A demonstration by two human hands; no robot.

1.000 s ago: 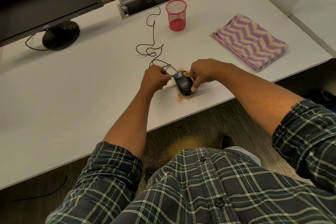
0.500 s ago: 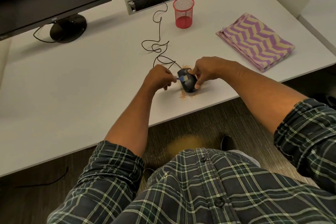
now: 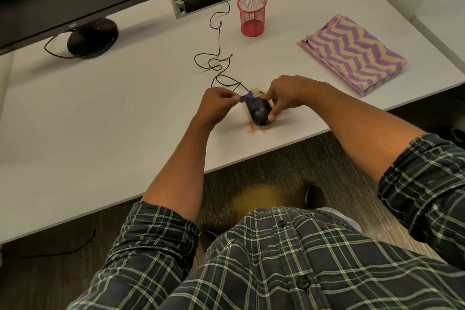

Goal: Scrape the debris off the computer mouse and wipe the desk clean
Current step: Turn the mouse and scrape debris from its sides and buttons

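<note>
While the right hand [image 3: 284,94] steadies the computer mouse [image 3: 259,111], fingers curled around its far and right sides, the left hand [image 3: 219,106] pinches a small blue brush [image 3: 247,95] with its pale bristles at the mouse's far end. Mouse sits near the near edge of the desk [image 3: 125,121], right of centre, with its cable [image 3: 219,40] snaking away toward the far cable tray. Tan debris [image 3: 255,131] lies scattered on the desk on the near side of the mouse, with more at its far end.

Risks, as judged: a brisk stroke toward the near edge could flick grit off the desk onto the floor, where wiping will not reach it. Debris is fine; some may lodge in the mouse seams. The folded chevron cloth [image 3: 352,53] lies well apart on the right, untouched; wiping is not yet begun. A tug on the looped cable could drag the mouse through the pile.
</note>
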